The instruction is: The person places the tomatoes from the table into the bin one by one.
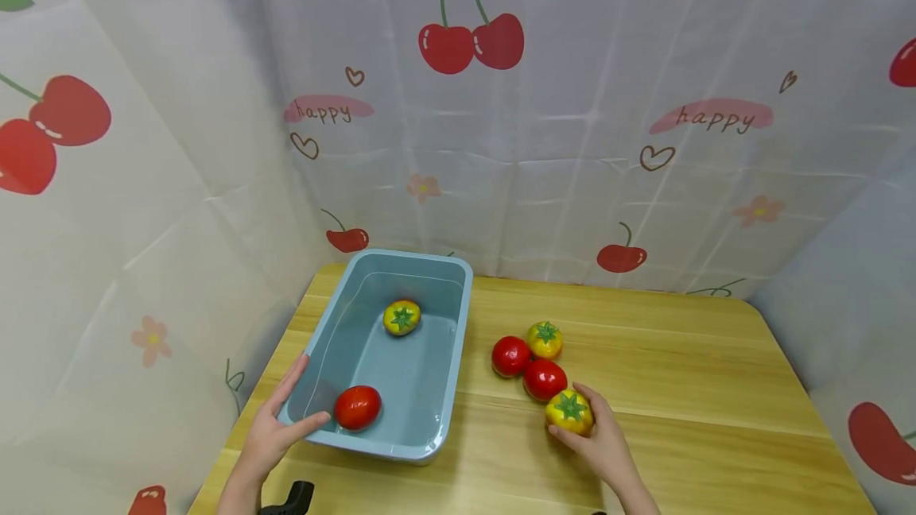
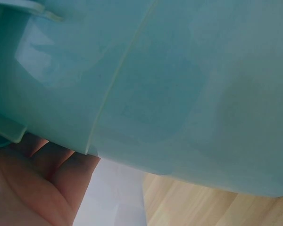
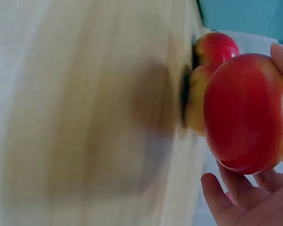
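Gripping the crowned yellow fruit (image 1: pixel 569 411), right hand (image 1: pixel 607 447): fingers and thumb curled round its sides, green leafy top up. The right wrist view shows its red underside, apparently raised off the worktop (image 1: pixel 701 372). Position: over the worktop's middle, right of the blue bin (image 1: pixel 401 376), well in from the right edge.

Left hand (image 1: pixel 270 429): clasping the bin at its near-left corner, fingers along the left side, thumb at the near rim; fingertips hidden behind the plastic in the left wrist view.

Bin: by the worktop's left edge, its far end at the back edge. Contents, two: a small yellow fruit (image 1: pixel 401 317) toward the far end, a large red fruit (image 1: pixel 358 408) by the near-left corner.

Beside the held piece, toward the back edge: near red fruit (image 1: pixel 545 380), left red fruit (image 1: pixel 511 357), rear yellow fruit (image 1: pixel 545 339), clustered closely.

Behind the worktop: cherry-print sheet (image 1: pixel 529 205).
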`<move>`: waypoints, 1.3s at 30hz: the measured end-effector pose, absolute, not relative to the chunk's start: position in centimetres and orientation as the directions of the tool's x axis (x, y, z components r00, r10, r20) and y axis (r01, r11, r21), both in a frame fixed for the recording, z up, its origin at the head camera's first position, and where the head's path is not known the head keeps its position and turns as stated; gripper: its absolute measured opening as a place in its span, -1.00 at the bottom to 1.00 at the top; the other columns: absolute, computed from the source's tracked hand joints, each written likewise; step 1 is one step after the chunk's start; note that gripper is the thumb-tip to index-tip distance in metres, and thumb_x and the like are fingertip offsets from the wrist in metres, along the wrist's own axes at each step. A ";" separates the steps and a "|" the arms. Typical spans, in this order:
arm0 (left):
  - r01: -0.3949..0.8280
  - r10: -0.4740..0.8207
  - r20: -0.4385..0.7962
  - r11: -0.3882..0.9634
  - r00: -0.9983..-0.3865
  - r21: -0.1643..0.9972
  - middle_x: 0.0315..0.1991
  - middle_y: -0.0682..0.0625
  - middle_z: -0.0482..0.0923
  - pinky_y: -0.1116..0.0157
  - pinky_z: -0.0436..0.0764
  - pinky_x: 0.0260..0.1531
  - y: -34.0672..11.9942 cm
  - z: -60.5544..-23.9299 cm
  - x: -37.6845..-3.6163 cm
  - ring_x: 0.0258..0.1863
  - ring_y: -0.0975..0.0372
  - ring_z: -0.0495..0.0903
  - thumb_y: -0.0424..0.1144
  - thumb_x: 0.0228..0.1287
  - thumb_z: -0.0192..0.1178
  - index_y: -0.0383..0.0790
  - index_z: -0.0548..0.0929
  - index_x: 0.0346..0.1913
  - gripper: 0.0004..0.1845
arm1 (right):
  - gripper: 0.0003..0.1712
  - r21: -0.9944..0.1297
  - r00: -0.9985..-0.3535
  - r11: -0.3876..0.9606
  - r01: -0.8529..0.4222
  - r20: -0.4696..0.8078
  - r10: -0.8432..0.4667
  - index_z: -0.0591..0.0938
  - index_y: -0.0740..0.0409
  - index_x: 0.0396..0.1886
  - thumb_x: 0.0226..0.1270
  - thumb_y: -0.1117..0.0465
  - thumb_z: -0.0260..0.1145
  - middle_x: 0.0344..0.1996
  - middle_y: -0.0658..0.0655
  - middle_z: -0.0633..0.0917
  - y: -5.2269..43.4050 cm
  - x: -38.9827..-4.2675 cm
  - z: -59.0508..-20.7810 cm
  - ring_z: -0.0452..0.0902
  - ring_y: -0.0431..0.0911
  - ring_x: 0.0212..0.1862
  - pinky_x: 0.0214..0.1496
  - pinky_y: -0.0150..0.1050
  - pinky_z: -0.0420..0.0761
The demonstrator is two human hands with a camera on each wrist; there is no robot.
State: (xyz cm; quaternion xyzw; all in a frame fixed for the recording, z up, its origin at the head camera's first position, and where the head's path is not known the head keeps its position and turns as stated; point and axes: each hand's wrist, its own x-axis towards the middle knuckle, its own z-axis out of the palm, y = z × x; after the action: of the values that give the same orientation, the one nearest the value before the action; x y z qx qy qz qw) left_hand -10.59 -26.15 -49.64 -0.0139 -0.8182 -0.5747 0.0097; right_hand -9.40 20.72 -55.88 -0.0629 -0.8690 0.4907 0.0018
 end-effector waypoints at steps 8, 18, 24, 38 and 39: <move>0.035 0.009 0.034 0.334 -0.999 0.942 0.47 -0.05 -0.03 -0.34 0.03 0.17 -26.1 -49.6 -10.7 0.40 -0.08 -0.08 -0.35 -0.02 0.42 0.02 0.18 0.44 -0.06 | -0.05 -0.870 -0.995 0.490 0.053 -0.004 0.100 0.30 0.21 0.30 -0.06 0.04 0.55 0.24 0.33 0.35 20.4 -9.9 -54.5 0.33 0.19 0.19 0.18 0.18 0.34; 0.025 -0.002 0.027 0.336 -1.000 0.941 0.47 -0.07 -0.03 -0.35 0.02 0.17 -26.1 -49.5 -10.4 0.40 -0.09 -0.08 -0.34 -0.03 0.43 -0.01 0.19 0.44 -0.06 | -0.06 -0.868 -0.997 0.497 0.017 0.023 0.074 0.34 0.15 0.29 -0.09 -0.02 0.55 0.22 0.25 0.41 19.5 -10.5 -52.5 0.37 0.13 0.16 0.16 0.13 0.38; 0.026 0.001 0.027 0.333 -1.000 0.942 0.47 -0.06 -0.03 -0.35 0.01 0.16 -26.1 -49.5 -10.4 0.41 -0.09 -0.09 -0.35 -0.02 0.42 0.01 0.19 0.44 -0.07 | -0.08 -0.869 -0.998 0.494 0.003 0.025 0.050 0.36 0.09 0.28 -0.08 -0.04 0.54 0.20 0.23 0.43 18.8 -11.1 -51.0 0.39 0.10 0.14 0.15 0.09 0.40; 0.010 -0.009 0.014 0.350 -1.000 0.937 0.47 -0.07 -0.03 -0.36 0.01 0.16 -26.2 -49.5 -10.3 0.41 -0.09 -0.09 -0.32 -0.02 0.43 0.01 0.18 0.44 -0.06 | -0.10 -0.875 -0.996 0.475 -0.093 0.090 -0.030 0.36 0.02 0.29 -0.08 -0.02 0.54 0.21 0.21 0.41 16.4 -12.5 -48.6 0.41 0.08 0.10 0.05 0.05 0.51; 0.010 -0.009 0.014 0.347 -1.000 0.938 0.47 -0.06 -0.03 -0.36 0.01 0.16 -26.2 -49.5 -10.3 0.41 -0.09 -0.09 -0.32 -0.02 0.43 0.01 0.18 0.44 -0.06 | -0.10 -0.877 -0.995 0.471 -0.101 0.096 -0.033 0.36 0.01 0.29 -0.08 -0.02 0.55 0.22 0.20 0.41 16.2 -12.6 -48.4 0.41 0.08 0.11 0.06 0.06 0.50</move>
State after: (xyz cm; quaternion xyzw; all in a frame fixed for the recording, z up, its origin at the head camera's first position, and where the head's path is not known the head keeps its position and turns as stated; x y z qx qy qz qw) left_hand -10.30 -26.18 -49.49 -0.0002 -0.8208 -0.5712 0.0083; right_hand -12.55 16.25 -48.40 0.0390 -0.8569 0.5130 0.0329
